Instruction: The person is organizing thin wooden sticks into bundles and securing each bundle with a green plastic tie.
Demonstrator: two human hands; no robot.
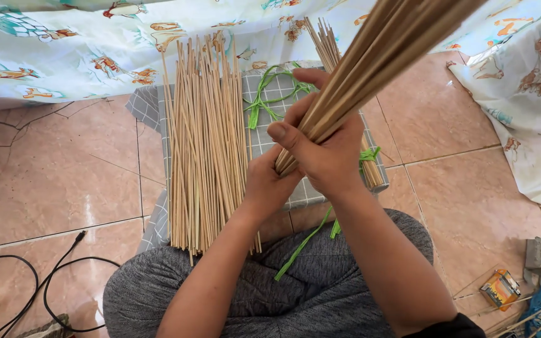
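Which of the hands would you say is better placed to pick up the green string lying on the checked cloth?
Probably the left hand: it only props the bundle of sticks from below, near its end. The right hand wraps the bundle and carries it. The green string lies just beyond both.

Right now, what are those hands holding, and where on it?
Both hands, left hand and right hand, grip a bundle of thin wooden sticks at its lower end.

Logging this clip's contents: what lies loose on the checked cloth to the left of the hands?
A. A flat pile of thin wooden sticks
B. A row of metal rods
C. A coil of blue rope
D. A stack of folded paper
A: a pile of thin wooden sticks lies spread on the checked cloth, beside the left hand and right hand gripping another bundle of sticks.
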